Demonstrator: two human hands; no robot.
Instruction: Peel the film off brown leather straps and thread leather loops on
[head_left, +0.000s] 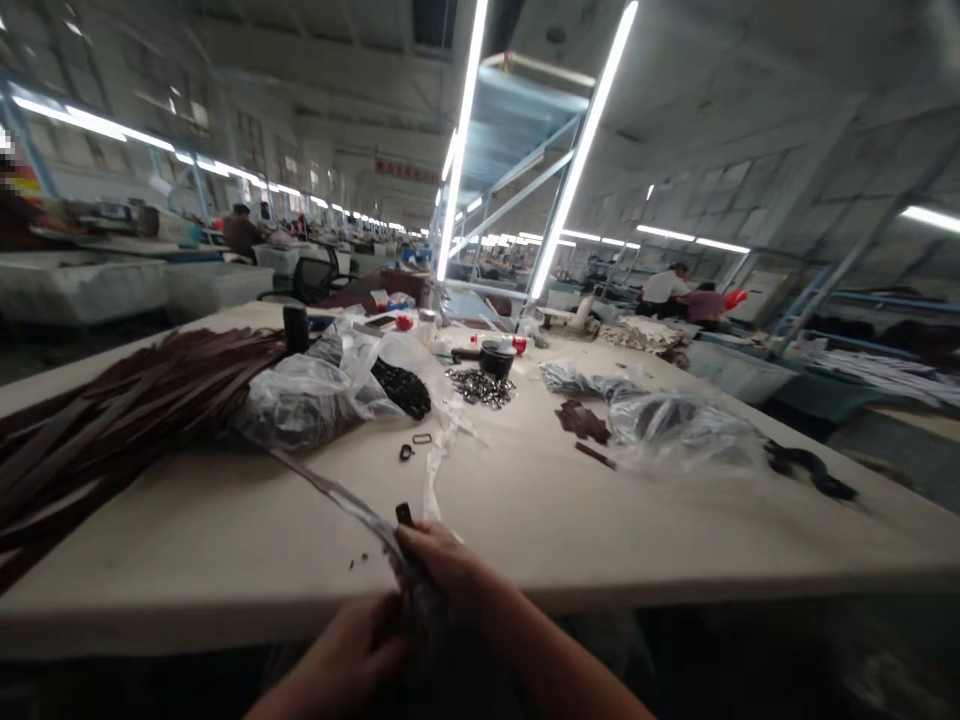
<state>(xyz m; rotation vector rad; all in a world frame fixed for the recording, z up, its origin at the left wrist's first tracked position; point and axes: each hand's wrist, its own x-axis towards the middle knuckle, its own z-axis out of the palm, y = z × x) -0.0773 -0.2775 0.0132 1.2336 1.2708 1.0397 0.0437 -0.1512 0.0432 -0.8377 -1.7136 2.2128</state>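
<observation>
Hands: two, close together at the near edge of the tabletop [525, 500]. Right hand [442, 560] closed on one grey-brown strap [349, 500], which runs from the hands away to the left toward the plastic bags; one dark tab [404, 515] projects past the right fingertips. Left hand [364, 645] lower and nearer the body, fingers curled beside the strap; blurred, cannot tell whether it grips. Just left of the hands, two small dark bits [364, 556]. Beyond the hands, two loose fittings: one rectangular ring [422, 438] and one dark buckle piece [406, 452], near each other, apart from the strap. One crumpled white strip [432, 475] straight beyond the right hand. Farther out, one black bowl [496, 360] with one pile of metal pieces [480, 390] in front, too many to count; one red-capped bottle [517, 344] just behind the bowl. Far left of the hands, one heap of brown strips [135, 410], count not possible; between heap and pile, clear bags [296, 405], number unclear, dark pieces visible at one opening. Right of the hands and beyond: one brown bar [596, 456], one cluster of brown pieces [583, 420], clear plastic [675, 425], one black curved item [817, 472] farthest right.
</observation>
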